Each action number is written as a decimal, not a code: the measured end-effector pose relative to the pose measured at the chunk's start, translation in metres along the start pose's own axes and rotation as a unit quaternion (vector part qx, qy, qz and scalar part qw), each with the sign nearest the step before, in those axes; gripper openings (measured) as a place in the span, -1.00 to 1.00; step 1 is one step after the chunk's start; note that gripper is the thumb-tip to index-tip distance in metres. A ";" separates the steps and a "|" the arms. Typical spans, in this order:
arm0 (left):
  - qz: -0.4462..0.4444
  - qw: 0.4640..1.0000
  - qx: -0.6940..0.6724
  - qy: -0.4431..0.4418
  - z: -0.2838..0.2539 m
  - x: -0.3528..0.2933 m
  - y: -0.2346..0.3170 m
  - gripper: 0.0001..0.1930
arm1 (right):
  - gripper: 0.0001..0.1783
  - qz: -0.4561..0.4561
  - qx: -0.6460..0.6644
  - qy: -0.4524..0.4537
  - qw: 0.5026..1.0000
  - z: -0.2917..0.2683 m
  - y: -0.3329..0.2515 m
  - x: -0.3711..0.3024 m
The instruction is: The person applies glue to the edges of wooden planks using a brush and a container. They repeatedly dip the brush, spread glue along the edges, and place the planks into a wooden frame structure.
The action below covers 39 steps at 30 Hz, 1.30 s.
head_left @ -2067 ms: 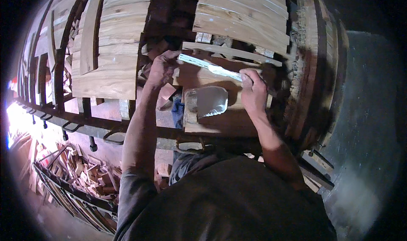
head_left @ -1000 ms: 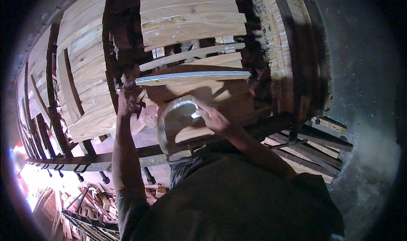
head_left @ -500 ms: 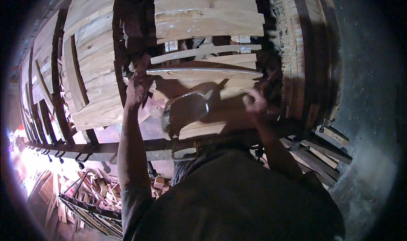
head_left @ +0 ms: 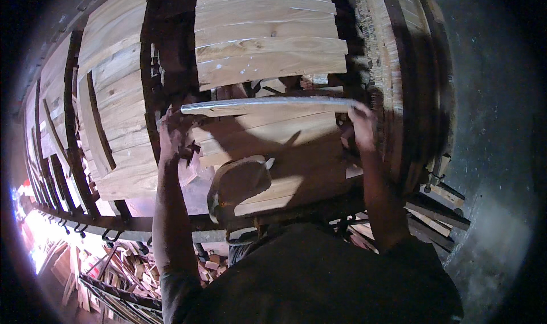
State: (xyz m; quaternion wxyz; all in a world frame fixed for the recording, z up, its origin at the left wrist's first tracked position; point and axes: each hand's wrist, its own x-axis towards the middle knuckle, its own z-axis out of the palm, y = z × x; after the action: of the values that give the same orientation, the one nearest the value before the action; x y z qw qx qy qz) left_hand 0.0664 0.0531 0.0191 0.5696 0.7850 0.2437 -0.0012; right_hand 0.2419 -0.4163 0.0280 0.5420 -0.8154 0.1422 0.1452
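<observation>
Remotely I see left hand (head_left: 173, 135) and right hand (head_left: 363, 126) gripping the wooden slat (head_left: 268, 102) by its ends, edge apparently coated, plank panel (head_left: 269, 46) beyond it unjoined.

A dark, matte shirt (head_left: 319, 275) covers the torso at the near side, its cloth plain and lightly creased. The left sleeve (head_left: 179, 295) and right sleeve (head_left: 419, 261) are short, ending near the elbows; both forearms, the left hand (head_left: 172, 133) and right hand (head_left: 363, 124) are bare.
</observation>
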 end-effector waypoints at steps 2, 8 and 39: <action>0.012 0.999 -0.048 0.001 0.003 0.019 -0.025 -0.53 | -0.73 -0.081 0.011 0.018 0.996 0.003 -0.004 0.043; 0.088 0.969 0.225 0.044 -0.005 0.060 -0.124 -0.50 | -0.72 -0.032 -0.081 0.005 0.996 0.034 0.021 0.116; -0.001 0.997 0.069 0.031 0.063 0.089 -0.106 -0.67 | -0.86 0.197 -0.004 0.156 0.968 0.003 0.122 0.208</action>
State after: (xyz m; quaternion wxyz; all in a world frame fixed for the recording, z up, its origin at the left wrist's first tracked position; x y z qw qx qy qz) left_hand 0.1221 0.0553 -0.1224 0.5066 0.8217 0.2610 0.0057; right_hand 0.3849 -0.4743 -0.1575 0.4708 -0.7859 0.3822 0.1210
